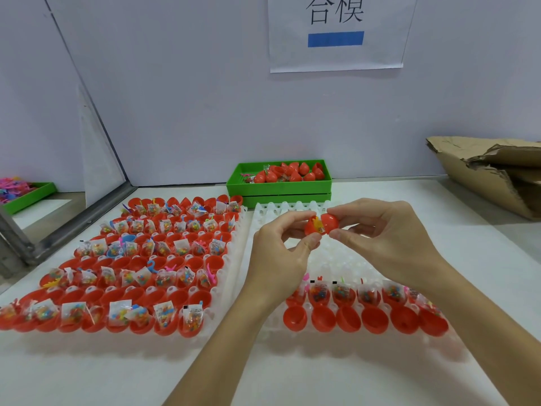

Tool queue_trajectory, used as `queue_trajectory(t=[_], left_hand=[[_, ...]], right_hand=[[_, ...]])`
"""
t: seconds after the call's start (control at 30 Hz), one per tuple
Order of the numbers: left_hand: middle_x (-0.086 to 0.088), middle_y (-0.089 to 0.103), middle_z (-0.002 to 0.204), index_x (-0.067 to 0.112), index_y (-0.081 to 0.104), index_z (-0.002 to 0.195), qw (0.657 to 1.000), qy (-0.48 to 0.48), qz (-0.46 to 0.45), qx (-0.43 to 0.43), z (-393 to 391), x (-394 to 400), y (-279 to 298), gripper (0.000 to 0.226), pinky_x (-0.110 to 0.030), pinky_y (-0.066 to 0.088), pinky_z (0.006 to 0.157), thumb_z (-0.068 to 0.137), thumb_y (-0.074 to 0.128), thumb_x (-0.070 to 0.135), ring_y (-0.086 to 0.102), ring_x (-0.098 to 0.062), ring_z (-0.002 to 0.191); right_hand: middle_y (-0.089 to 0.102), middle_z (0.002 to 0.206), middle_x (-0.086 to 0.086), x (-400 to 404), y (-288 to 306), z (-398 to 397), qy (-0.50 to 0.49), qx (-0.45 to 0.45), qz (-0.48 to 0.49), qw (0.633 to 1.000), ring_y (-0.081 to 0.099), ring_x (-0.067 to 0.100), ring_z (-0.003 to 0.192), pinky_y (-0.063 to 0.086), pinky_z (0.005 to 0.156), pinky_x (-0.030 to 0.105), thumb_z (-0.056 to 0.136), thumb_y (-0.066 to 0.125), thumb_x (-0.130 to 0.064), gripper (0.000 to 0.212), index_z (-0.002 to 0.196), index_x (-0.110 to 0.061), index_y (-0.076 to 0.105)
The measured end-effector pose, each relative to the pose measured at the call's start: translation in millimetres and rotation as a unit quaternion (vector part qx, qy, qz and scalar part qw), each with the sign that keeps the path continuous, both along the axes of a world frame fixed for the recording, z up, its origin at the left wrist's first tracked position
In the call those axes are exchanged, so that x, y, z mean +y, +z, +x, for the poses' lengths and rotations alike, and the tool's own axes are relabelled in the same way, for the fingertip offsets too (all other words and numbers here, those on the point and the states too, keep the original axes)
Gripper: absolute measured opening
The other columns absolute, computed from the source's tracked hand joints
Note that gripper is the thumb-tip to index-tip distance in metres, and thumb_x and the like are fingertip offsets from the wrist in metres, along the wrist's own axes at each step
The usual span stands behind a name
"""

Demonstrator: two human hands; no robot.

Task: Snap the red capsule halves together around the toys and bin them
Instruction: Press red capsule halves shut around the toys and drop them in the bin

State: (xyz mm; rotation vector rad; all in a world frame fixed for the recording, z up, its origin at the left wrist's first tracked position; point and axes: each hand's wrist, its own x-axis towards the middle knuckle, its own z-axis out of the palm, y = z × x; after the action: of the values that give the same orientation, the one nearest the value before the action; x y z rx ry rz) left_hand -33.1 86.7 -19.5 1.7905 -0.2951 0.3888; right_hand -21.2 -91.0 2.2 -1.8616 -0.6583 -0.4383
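Head view: sole camera, looking down on a white desk.
Left hand: fingertips pinch the filled capsule half, a yellow toy showing at its mouth.
Right hand: thumb and fingers pinch the empty capsule half, rims just meeting, not yet closed.
Position: both halves held above the far part of the right white tray.
Step in hand: judged to be the snap; align rims squarely, tuck the toy inside so nothing catches in the seam, then press evenly.
Destination: green bin at the desk's far edge, already holding closed red capsules.
Stock: left white tray full of open halves with bagged toys; right tray keeps only its near rows.
Surroundings: grey partition wall, paper sign, torn cardboard box at the far right corner, second green tray beyond a metal rail at the left edge.
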Motion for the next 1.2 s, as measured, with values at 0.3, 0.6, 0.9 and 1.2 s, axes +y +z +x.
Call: queue_trajectory(t=[0.3, 0.6, 0.9, 1.2], left_hand=[[0.004, 0.074, 0.098, 0.015, 0.072, 0.116, 1.0, 0.0, 0.015, -0.02, -2.2, -0.6, 1.6, 0.031, -0.021, 0.057, 0.083, 0.086, 0.075, 0.011, 0.067, -0.012, 0.093], [0.004, 0.073, 0.1, 0.018, 0.071, 0.119, 1.0, -0.007, 0.006, -0.013, -2.8, -0.6, 1.4, 0.033, -0.025, 0.058, 0.085, 0.087, 0.074, 0.012, 0.067, -0.012, 0.095], [0.004, 0.071, 0.101, 0.023, 0.071, 0.117, 0.999, -0.03, -0.002, -0.018, -2.9, 0.7, 2.1, 0.037, -0.024, 0.059, 0.08, 0.085, 0.076, 0.007, 0.064, -0.01, 0.09], [0.004, 0.074, 0.094, 0.014, 0.071, 0.11, 0.996, -0.055, -0.062, -0.017, -1.2, 1.5, 2.9, 0.027, -0.031, 0.059, 0.083, 0.085, 0.076, 0.008, 0.068, -0.017, 0.091]], right_hand=[[0.077, 0.093, -0.005, -0.5, -0.5, 0.7, -0.012, 0.013, 0.009, 1.0, 0.074, 0.016, 0.084, 0.062, 0.078, 0.035, 0.078, 0.081, -0.006, 0.031, 0.099, -0.028, 0.075], [0.076, 0.097, 0.001, -4.9, 0.0, 2.9, -0.002, 0.016, -0.022, 1.0, 0.074, 0.016, 0.085, 0.062, 0.081, 0.036, 0.078, 0.08, -0.001, 0.032, 0.108, -0.01, 0.077], [0.077, 0.092, -0.001, -2.5, -0.3, 1.5, -0.003, 0.023, -0.003, 1.0, 0.074, 0.017, 0.082, 0.062, 0.079, 0.036, 0.076, 0.081, -0.004, 0.029, 0.101, -0.019, 0.076], [0.078, 0.089, -0.006, -1.9, 2.2, -1.2, 0.024, 0.069, 0.042, 0.996, 0.076, 0.012, 0.084, 0.059, 0.08, 0.023, 0.076, 0.079, -0.014, 0.022, 0.094, -0.027, 0.075]])
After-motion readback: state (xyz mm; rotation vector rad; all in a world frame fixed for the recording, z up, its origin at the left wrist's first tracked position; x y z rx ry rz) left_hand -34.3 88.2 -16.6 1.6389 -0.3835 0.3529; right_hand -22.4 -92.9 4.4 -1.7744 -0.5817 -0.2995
